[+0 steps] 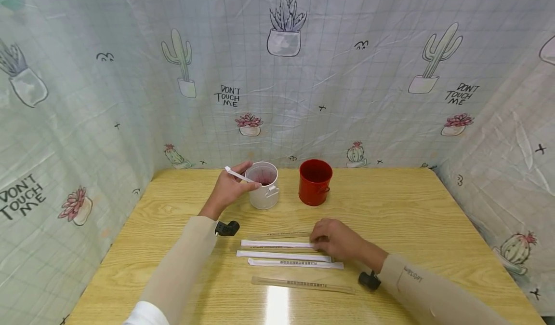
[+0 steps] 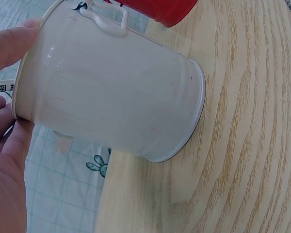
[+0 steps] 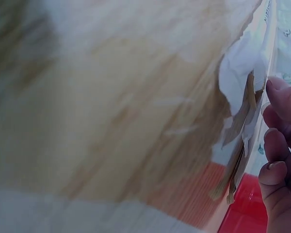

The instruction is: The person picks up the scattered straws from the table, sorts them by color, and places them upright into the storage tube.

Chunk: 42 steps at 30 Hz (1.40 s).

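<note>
My left hand (image 1: 230,186) grips the rim of a white bucket (image 2: 111,87), thumb on the front and fingers farther back. A white wrapped straw (image 1: 237,174) sticks up from the bucket's mouth, between thumb and fingers; its lower part is hidden. My right hand (image 1: 335,240) is over the right ends of several wrapped straws, with curled fingers (image 3: 276,145). Its fingertips are right at the end of a white straw (image 1: 277,244); I cannot tell whether they pinch it. Other straws there include another white one (image 1: 295,263) and a see-through one (image 1: 303,285).
A red bucket (image 1: 314,185) stands to the right of the white one, near the back edge of the wooden table (image 1: 399,209). Behind and at both sides hangs a cactus-print curtain (image 1: 329,84). Torn white wrapping (image 3: 233,82) dangles close to the right wrist camera.
</note>
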### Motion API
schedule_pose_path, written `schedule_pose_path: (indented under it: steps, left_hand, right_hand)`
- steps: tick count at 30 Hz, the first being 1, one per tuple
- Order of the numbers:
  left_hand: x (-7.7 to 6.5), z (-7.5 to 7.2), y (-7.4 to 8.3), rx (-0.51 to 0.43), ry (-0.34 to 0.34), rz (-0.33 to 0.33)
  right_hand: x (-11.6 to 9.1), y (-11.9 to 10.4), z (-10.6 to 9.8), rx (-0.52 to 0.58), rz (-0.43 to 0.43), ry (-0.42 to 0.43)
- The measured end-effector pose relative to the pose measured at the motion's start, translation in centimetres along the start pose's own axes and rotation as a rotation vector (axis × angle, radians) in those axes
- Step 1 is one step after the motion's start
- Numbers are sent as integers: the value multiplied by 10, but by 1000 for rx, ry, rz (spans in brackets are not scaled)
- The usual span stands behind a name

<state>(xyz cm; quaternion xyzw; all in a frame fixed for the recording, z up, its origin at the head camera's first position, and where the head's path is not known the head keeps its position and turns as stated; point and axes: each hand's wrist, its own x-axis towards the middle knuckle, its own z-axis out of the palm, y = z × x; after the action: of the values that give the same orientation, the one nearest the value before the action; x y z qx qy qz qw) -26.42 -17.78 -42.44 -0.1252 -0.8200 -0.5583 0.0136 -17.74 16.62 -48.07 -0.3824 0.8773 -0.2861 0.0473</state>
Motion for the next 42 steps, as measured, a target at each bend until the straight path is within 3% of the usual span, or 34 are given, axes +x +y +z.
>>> schedule_pose_path:
  steps: [17,30,35,42]
  left_hand:
    - [1,-1,0,-6,3,-11]
    - [0,0,-4,-1,4,-2]
    - [0,0,-3,8,3,6]
    - [0,0,-2,8,0,0]
  right_hand:
    - [4,-3,2,-68,8,-63]
    - [8,-10,5,-153,42,-180]
    - [8,-12,4,-165,21,-179]
    - [8,-13,2,-168,64,-123]
